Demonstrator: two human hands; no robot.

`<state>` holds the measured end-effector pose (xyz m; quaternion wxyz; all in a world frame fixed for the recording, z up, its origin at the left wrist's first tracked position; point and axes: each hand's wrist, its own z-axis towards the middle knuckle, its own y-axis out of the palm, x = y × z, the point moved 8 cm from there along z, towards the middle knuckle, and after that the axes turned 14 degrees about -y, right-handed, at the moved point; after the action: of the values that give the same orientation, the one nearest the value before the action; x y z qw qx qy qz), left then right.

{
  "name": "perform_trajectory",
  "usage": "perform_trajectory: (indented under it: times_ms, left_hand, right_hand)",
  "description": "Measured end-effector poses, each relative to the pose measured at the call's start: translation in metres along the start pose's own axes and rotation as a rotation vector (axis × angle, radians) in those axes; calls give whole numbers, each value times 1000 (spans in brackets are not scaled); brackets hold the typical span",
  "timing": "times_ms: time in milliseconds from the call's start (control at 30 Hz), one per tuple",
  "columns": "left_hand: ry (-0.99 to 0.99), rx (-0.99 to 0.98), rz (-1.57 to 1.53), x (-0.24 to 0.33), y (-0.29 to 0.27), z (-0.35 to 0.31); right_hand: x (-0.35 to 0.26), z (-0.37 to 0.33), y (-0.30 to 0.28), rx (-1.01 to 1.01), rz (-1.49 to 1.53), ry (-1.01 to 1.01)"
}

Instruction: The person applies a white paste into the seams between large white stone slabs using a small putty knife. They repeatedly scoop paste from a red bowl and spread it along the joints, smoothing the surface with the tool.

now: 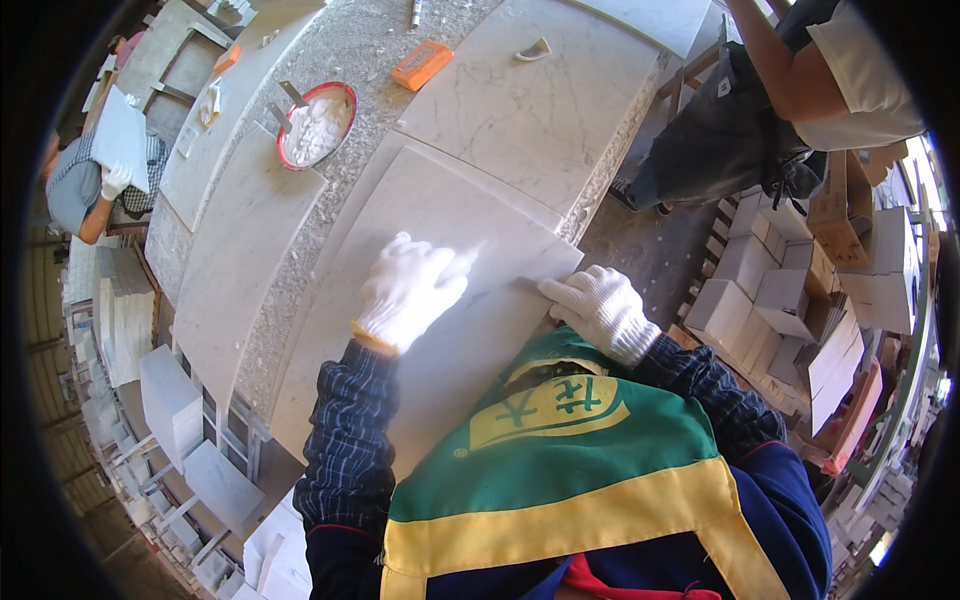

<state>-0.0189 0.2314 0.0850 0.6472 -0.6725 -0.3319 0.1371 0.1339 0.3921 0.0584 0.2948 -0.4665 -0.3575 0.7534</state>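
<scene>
Right hand (605,308), gloved, forearm angled inward, fingers bent at pale slab's (468,330) right edge; left hand (412,287) over slab, back up, forearm forward, fingers curled. Either grip: can't tell if clamped. Slab lies flat on bench (385,62). Beyond: red-rimmed bowl (318,128), orange block (422,65).

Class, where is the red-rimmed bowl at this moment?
In the head view, the red-rimmed bowl sits at upper left, beyond the left hand and to the lower left of the nearest orange block.
</scene>
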Motion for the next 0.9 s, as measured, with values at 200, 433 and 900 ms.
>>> perform_trajectory:
  times_ms: [200,433,900]
  left_hand:
    - [66,20,21,2,1,-1]
    - [51,-67,71,0,6,0]
    - [36,-79,104,2,3,3]
  right_hand:
    - [0,2,-2,13,21,4]
    - [-1,3,-4,7,36,18]
    - [0,2,-3,20,10,13]
